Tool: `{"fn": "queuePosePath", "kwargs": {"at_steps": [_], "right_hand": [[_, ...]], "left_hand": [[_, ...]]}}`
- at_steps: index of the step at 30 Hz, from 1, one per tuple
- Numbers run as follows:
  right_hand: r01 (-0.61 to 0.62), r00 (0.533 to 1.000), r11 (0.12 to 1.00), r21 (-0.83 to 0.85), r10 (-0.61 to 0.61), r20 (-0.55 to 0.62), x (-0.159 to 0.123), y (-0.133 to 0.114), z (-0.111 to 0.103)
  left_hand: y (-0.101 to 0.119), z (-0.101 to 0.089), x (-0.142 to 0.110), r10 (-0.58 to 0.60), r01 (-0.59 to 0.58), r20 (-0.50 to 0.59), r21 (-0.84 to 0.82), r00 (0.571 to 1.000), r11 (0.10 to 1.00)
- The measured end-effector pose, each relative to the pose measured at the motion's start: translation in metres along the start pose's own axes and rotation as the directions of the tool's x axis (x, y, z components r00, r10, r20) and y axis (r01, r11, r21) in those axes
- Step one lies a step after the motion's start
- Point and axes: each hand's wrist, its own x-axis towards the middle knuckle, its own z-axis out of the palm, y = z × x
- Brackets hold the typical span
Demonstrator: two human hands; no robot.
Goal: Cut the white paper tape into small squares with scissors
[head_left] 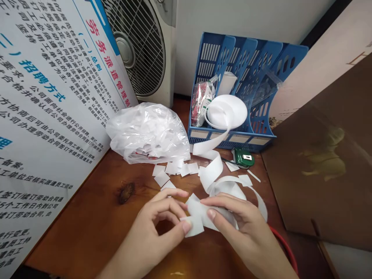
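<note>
At the front middle of the table, my left hand (158, 228) pinches a small white square piece (196, 226) between thumb and fingers. Just right of it, my right hand (242, 221) grips a white strip (194, 206) of thin, paper-like material, thumb pressed against the fingers. The square and the strip touch or overlap; whether they are joined I cannot tell. The strip runs back in loose curls to a white roll (226, 112) in the blue file rack (261, 144). Several cut white squares (162, 178) lie beyond my left hand.
A clear plastic bag (148, 128) of white pieces sits behind the squares. A green tape measure (243, 157) lies before the rack. A printed board (52, 97) leans at left, a fan (139, 46) stands behind, and a brown panel (325, 174) borders the right.
</note>
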Motion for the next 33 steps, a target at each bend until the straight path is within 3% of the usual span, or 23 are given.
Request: {"fn": "queuePosePath", "kwargs": {"at_steps": [4, 7, 11, 16, 23, 27, 30, 33], "right_hand": [[0.130, 0.991, 0.989, -0.065, -0.129, 0.021, -0.007, 0.015, 0.000], [0.114, 0.993, 0.991, -0.075, -0.111, 0.049, -0.010, 0.022, -0.003], [0.109, 0.993, 0.989, -0.105, -0.105, 0.048, -0.008, 0.018, -0.003], [0.153, 0.988, 0.979, -0.135, -0.151, 0.026, -0.007, 0.011, -0.002], [0.134, 0.991, 0.979, -0.152, -0.129, 0.044, -0.011, 0.017, -0.004], [0.081, 0.997, 0.984, -0.161, -0.079, 0.017, -0.009, 0.014, -0.002], [0.036, 0.997, 0.990, -0.139, -0.025, 0.076, -0.006, 0.009, -0.001], [0.111, 0.992, 0.989, -0.100, -0.105, 0.065, -0.003, 0.004, 0.002]], "left_hand": [[-0.004, 0.002, 0.008, -0.101, 0.104, 0.035, -0.075, 0.994, 0.992], [-0.003, 0.003, 0.014, -0.191, 0.201, 0.103, -0.092, 0.976, 0.975], [0.000, 0.005, 0.017, -0.247, 0.253, 0.083, -0.082, 0.966, 0.964], [0.001, 0.005, 0.018, -0.266, 0.272, 0.074, -0.081, 0.961, 0.959], [0.000, 0.001, 0.018, -0.244, 0.257, 0.159, -0.066, 0.957, 0.964], [0.002, 0.002, 0.013, -0.218, 0.224, 0.109, -0.039, 0.970, 0.974], [0.002, 0.004, 0.012, -0.217, 0.222, 0.097, -0.046, 0.971, 0.974], [0.000, 0.006, 0.013, -0.218, 0.223, 0.090, -0.060, 0.972, 0.973]]}}
